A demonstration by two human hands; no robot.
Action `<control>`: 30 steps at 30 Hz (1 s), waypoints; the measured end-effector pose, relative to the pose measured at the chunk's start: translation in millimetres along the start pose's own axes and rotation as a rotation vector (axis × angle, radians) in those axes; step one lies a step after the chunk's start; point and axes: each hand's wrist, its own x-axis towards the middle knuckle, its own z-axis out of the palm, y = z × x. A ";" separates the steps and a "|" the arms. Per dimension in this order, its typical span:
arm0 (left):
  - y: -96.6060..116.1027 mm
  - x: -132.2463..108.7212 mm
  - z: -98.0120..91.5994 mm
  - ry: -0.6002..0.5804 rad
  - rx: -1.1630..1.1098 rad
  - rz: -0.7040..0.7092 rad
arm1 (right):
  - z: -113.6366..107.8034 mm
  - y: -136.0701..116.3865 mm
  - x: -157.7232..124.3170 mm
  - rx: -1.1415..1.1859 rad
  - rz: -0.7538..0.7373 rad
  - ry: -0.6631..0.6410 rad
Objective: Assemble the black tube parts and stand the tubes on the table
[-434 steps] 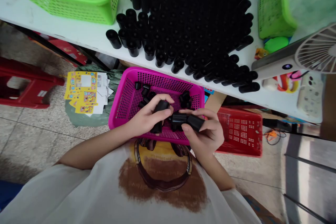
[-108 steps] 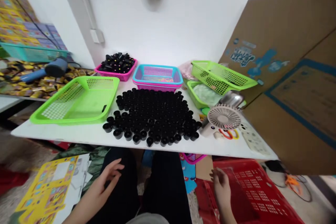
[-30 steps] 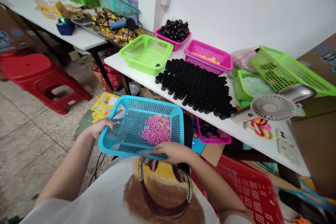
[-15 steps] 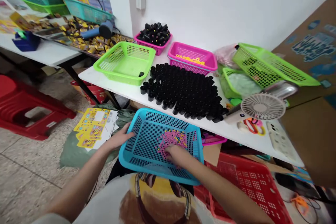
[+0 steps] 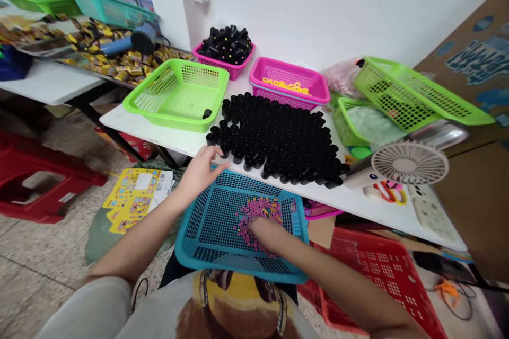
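My left hand (image 5: pixel 203 172) reaches over the table's front edge with thumb and fingers apart. Its fingertips are at the near left corner of a dense group of upright black cylinders (image 5: pixel 278 132), and I cannot tell whether they touch one. Below sits a blue mesh basket (image 5: pixel 210 222) on my lap. Small pink pieces (image 5: pixel 258 209), with a few yellow ones among them, lie heaped in its right half. My right hand (image 5: pixel 267 234) is down in this heap, and its fingertips are hidden.
A green basket (image 5: pixel 178 98) holds one black piece. Behind the cylinders stand a pink basket (image 5: pixel 288 71) with yellow pieces and another pink basket (image 5: pixel 236 69) full of black parts. A small fan (image 5: pixel 409 163) stands at right; a red crate (image 5: pixel 369 275) sits below the table.
My left hand has left the blue basket's left rim and moved up and right to the black cylinders. My right hand stays in the pink pieces. The view has shifted slightly.
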 end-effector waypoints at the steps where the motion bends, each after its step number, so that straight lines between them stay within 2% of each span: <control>1: 7.9 -4.0 2.6 -0.029 -0.011 0.048 | -7.5 0.9 -3.2 0.035 -0.018 0.048; 3: 24.8 -11.1 7.9 -0.141 -0.032 0.129 | -26.4 5.2 -12.5 0.101 -0.030 0.176; 4: 33.7 -13.0 11.0 -0.216 -0.031 0.149 | -37.1 8.5 -17.7 0.146 -0.025 0.291; 8: 67.4 -5.7 28.5 -0.476 0.098 0.119 | -76.9 24.4 -28.1 0.292 0.014 0.940; 10: 79.7 2.3 38.6 -0.524 0.175 0.111 | -89.0 31.3 -23.3 0.212 0.036 1.120; 14: 91.5 14.5 54.0 -0.549 0.262 0.112 | -95.6 39.8 -6.2 0.018 0.096 1.178; 24: 91.1 23.8 64.5 -0.538 0.219 0.062 | -93.8 37.7 1.7 -0.029 0.158 1.138; 27: 91.9 24.5 62.6 -0.540 0.218 0.046 | -97.5 33.9 -3.3 0.021 0.169 1.136; 30: 95.0 18.1 49.6 -0.540 0.174 0.044 | -99.3 21.1 -22.7 0.107 0.110 1.139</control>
